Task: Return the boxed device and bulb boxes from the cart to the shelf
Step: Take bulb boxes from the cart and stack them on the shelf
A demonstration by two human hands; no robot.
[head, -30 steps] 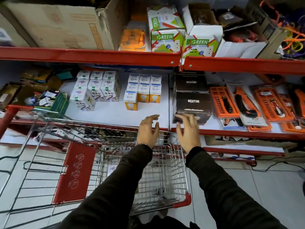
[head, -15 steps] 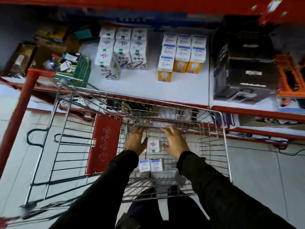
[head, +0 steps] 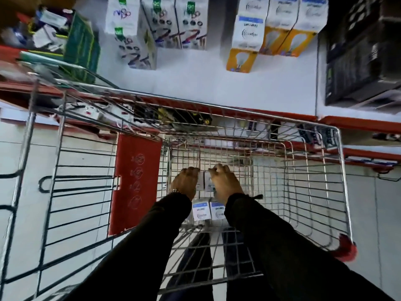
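Observation:
Both my hands reach down into the wire cart (head: 338, 170). My left hand (head: 186, 181) and my right hand (head: 225, 183) press from either side on small white bulb boxes (head: 204, 181) at the cart's bottom, fingers curled over them. Two more white-and-blue bulb boxes (head: 209, 211) lie just nearer to me between my sleeves. On the white shelf (head: 206, 85) above stand rows of white patterned boxes (head: 138, 46) and blue-and-yellow bulb boxes (head: 245, 42). The black device boxes (head: 360, 61) sit stacked at the shelf's right.
A red panel (head: 134, 183) hangs on the cart's folded child seat at the left. A green box of loose items (head: 80, 44) stands at the shelf's left end. The shelf's red front rail (head: 358, 122) runs just beyond the cart's far rim. Tiled floor lies below.
My hands left the black device box on the shelf, dropped into the cart, and closed in on the small boxes. The view has tipped further downward.

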